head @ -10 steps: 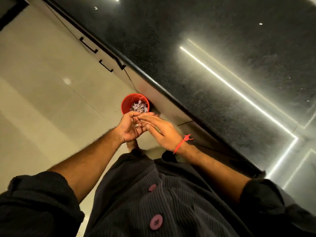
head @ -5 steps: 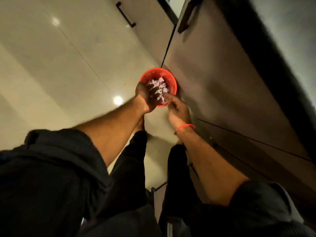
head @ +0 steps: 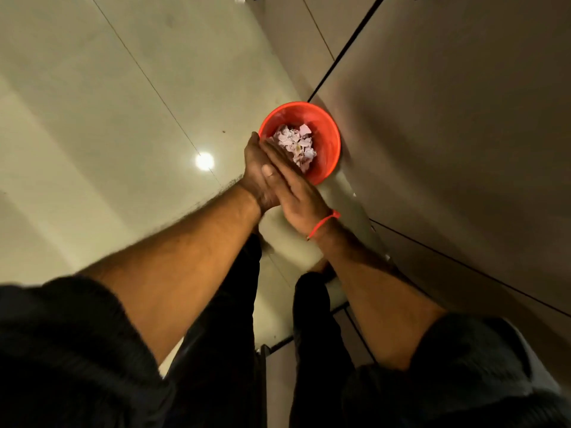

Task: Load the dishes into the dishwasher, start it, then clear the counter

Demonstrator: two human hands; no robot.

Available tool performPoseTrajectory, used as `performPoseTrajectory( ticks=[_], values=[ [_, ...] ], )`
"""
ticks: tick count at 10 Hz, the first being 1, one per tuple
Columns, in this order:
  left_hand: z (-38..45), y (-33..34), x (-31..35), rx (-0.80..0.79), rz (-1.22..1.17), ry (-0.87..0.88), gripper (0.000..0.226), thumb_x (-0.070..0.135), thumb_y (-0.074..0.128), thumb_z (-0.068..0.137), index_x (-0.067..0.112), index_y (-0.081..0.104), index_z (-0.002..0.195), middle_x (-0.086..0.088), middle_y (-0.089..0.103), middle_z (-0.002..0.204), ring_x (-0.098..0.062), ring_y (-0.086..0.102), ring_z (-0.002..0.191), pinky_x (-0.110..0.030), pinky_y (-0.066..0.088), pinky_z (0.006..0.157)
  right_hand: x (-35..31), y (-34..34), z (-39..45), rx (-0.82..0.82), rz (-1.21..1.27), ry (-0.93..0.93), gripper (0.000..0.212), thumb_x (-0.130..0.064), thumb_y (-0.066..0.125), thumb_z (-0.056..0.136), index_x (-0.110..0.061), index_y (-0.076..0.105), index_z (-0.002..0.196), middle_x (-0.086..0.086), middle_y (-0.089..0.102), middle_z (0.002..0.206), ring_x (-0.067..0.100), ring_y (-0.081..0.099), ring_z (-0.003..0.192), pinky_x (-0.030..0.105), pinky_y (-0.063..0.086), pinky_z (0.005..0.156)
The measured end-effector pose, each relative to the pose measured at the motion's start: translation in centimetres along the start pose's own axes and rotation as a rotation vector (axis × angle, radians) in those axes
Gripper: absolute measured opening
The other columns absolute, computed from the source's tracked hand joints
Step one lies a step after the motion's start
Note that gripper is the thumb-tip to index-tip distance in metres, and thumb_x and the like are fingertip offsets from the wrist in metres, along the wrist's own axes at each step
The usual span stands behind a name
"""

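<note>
A red bin (head: 327, 134) stands on the pale tiled floor against the cabinet front, holding pale pink and white scraps (head: 298, 142). Just above its near rim my left hand (head: 255, 174) and my right hand (head: 290, 186) lie flat against each other, palm to palm, fingers straight. Neither hand holds anything that I can see. A red thread circles my right wrist. No dishes and no dishwasher are in view.
Brown cabinet fronts (head: 448, 118) with dark seams fill the right side. The glossy floor (head: 108, 118) spreads to the left, with a lamp reflection. My dark trouser legs (head: 222, 319) stand below the hands.
The view has tipped down from the black counter to the floor and closed in on the bin. My hands went from dropping scraps apart to pressing flat together over the rim.
</note>
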State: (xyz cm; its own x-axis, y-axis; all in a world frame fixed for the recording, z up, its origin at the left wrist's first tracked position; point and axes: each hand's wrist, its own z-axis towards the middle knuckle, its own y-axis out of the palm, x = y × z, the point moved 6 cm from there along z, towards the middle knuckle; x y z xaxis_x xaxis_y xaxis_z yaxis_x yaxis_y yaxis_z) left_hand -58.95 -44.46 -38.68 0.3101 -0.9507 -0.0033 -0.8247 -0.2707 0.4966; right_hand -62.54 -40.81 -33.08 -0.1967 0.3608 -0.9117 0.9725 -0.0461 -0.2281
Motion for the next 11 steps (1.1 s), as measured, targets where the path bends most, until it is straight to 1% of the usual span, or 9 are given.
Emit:
performPoseTrajectory(
  ticks=[1, 2, 3, 4, 5, 6, 7, 9, 11],
  values=[
    [-0.7, 1.8, 0.7, -0.026, 0.011, 0.086, 0.086, 0.073, 0.021, 0.095, 0.013, 0.035, 0.155, -0.009, 0.043, 0.151, -0.03, 0.039, 0.145, -0.05, 0.027, 0.121, 3.5, -3.0, 2.6, 0.11, 0.012, 0.304, 0.048, -0.039, 0.038, 0.104, -0.02, 0.039, 0.149, 0.0, 0.03, 0.159, 0.011, 0.021, 0.148, 0.033, 0.018, 0.123],
    [-1.9, 2.7, 1.2, 0.018, 0.128, 0.24, 0.063, 0.063, 0.025, 0.101, 0.019, 0.053, 0.139, -0.002, 0.056, 0.137, -0.022, 0.059, 0.125, -0.044, 0.043, 0.109, 4.3, -5.5, 2.9, 0.286, 0.166, 0.505, 0.053, -0.044, 0.043, 0.1, -0.014, 0.046, 0.144, 0.006, 0.048, 0.148, 0.014, 0.044, 0.136, 0.024, 0.039, 0.111],
    [-3.1, 3.8, 0.5, -0.013, 0.477, 0.45, 0.039, 0.045, 0.034, 0.106, 0.032, 0.068, 0.118, 0.012, 0.068, 0.122, -0.004, 0.064, 0.111, -0.028, 0.048, 0.094, 3.2, -5.8, 3.1, 0.379, 0.615, 0.678, 0.051, -0.054, 0.042, 0.098, -0.013, 0.061, 0.124, -0.002, 0.069, 0.115, 0.012, 0.065, 0.106, 0.024, 0.053, 0.082],
    [-1.8, 2.9, -1.2, -0.112, 0.969, 0.448, 0.046, 0.046, 0.032, 0.106, 0.034, 0.046, 0.148, 0.008, 0.038, 0.159, -0.01, 0.029, 0.149, -0.035, 0.019, 0.123, 2.0, -5.3, 3.2, 0.359, 0.788, 0.715, 0.056, -0.052, 0.036, 0.101, -0.01, 0.053, 0.135, 0.004, 0.065, 0.122, 0.017, 0.062, 0.113, 0.028, 0.05, 0.085],
    [0.0, -0.5, 0.0, 0.101, 1.383, 0.36, 0.05, 0.044, 0.026, 0.109, 0.032, 0.028, 0.157, 0.003, -0.005, 0.168, -0.022, -0.01, 0.154, -0.036, -0.009, 0.121, 1.3, -7.0, 3.2, 0.514, 0.818, 0.559, 0.047, -0.034, 0.034, 0.105, -0.004, 0.048, 0.139, 0.012, 0.057, 0.137, 0.022, 0.052, 0.13, 0.034, 0.038, 0.112],
    [-0.9, -0.3, 0.9, 0.074, 1.248, 0.419, 0.05, 0.046, 0.028, 0.108, 0.029, 0.035, 0.154, 0.005, 0.017, 0.167, -0.017, 0.013, 0.154, -0.034, 0.014, 0.124, 1.6, -8.0, 2.4, 0.601, 0.643, 0.457, 0.037, -0.029, 0.049, 0.097, -0.012, 0.059, 0.128, 0.004, 0.067, 0.122, 0.017, 0.06, 0.121, 0.037, 0.044, 0.108],
    [-2.0, 1.5, -1.0, 0.024, 0.752, 0.253, 0.052, 0.053, 0.024, 0.107, 0.026, 0.049, 0.145, 0.013, 0.054, 0.143, -0.007, 0.054, 0.126, -0.025, 0.039, 0.11, 0.8, -5.1, 1.5, 0.482, 0.402, 0.299, 0.03, -0.019, 0.048, 0.101, -0.014, 0.061, 0.129, 0.001, 0.064, 0.126, 0.002, 0.06, 0.114, 0.023, 0.045, 0.104],
    [-2.1, 1.7, -0.5, 0.02, 0.314, 0.373, 0.047, 0.048, 0.033, 0.107, 0.019, 0.062, 0.13, -0.002, 0.065, 0.134, -0.015, 0.057, 0.129, -0.039, 0.038, 0.117, 4.9, -1.3, 1.9, 0.214, 0.071, 0.406, 0.05, -0.042, 0.04, 0.101, -0.023, 0.042, 0.148, 0.002, 0.034, 0.157, 0.014, 0.025, 0.147, 0.037, 0.019, 0.123],
    [-2.9, -1.0, 1.9, 0.321, 0.969, 0.539, 0.03, 0.029, 0.049, 0.104, 0.02, 0.064, 0.128, 0.006, 0.069, 0.122, -0.011, 0.063, 0.115, -0.026, 0.048, 0.096, 7.0, -4.6, 0.4, 0.337, 0.065, 0.395, 0.038, -0.013, 0.057, 0.096, -0.012, 0.057, 0.134, 0.006, 0.057, 0.139, 0.019, 0.051, 0.13, 0.029, 0.038, 0.111]
  ],
)
